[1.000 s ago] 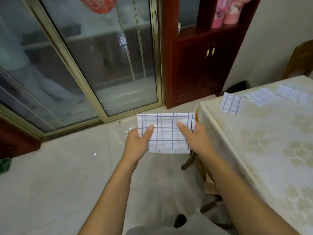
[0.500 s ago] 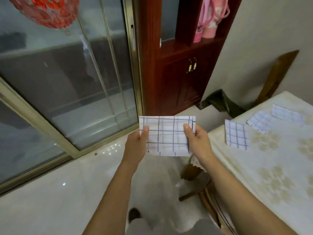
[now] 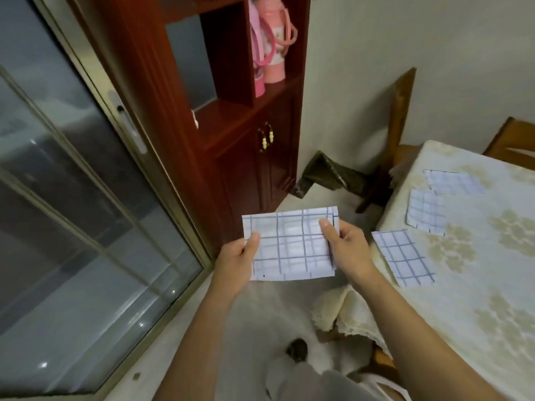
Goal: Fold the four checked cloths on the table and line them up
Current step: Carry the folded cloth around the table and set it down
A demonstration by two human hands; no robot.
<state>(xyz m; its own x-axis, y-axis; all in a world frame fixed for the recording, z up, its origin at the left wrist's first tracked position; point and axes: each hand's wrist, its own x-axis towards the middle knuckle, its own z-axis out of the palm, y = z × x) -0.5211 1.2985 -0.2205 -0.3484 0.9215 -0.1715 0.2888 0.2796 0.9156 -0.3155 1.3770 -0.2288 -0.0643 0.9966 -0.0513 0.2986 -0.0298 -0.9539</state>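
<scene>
I hold a folded white cloth with blue checks (image 3: 289, 244) in the air over the floor, left of the table. My left hand (image 3: 238, 263) pinches its left edge and my right hand (image 3: 346, 251) pinches its right edge. Three more checked cloths lie folded on the table (image 3: 477, 285): one near the table's left edge (image 3: 402, 257), one further back (image 3: 425, 211), and one at the far end (image 3: 453, 182). They sit roughly in a row along the left side.
A dark red wooden cabinet (image 3: 252, 157) with pink flasks (image 3: 272, 44) stands behind the held cloth. A sliding glass door (image 3: 72, 212) fills the left. Wooden chairs (image 3: 396, 140) stand at the table's far end. The tablecloth hangs over the near corner (image 3: 344, 311).
The view has swung right and up, bringing the cabinet and table closer. Both hands still hold the cloth by its side edges, now nearer the table's left edge.
</scene>
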